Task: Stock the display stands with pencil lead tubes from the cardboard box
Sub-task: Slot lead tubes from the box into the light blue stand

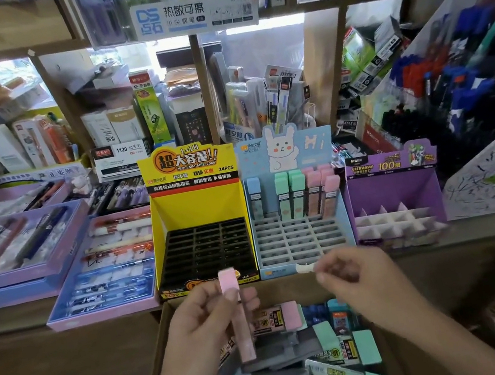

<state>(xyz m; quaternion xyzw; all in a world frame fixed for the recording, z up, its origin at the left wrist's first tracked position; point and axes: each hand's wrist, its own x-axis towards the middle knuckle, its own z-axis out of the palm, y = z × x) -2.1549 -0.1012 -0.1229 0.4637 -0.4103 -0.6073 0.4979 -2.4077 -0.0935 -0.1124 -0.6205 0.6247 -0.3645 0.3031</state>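
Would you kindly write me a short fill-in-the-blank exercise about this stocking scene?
The left hand holds a ____ lead tube.
The right hand pinches a small ____ scrap.
The yellow stand holds ____ tubes.
The blue stand pictures a white ____.
Missing: pink; white; no; rabbit.

The pink tube (238, 316) in the left hand (197, 323) is pale pink with a solid pink cap. Just beyond that hand, the yellow stand (197, 207) has black, red and white lettering and a black grid (206, 250). Beyond the right hand (352, 281), the light blue stand (286, 150) shows a white rabbit and small dots, with a grey grid (298, 239). Its standing tubes (290, 193) run blue, mint green, then pink. Further out on that hand's right is the purple stand (391, 185). Beneath both hands, the brown cardboard box (160, 345) holds loose tubes (348, 371) with mint, pink and blue caps and yellow-and-black labels. The scrap (305, 268) in the right hand's fingertips is white.
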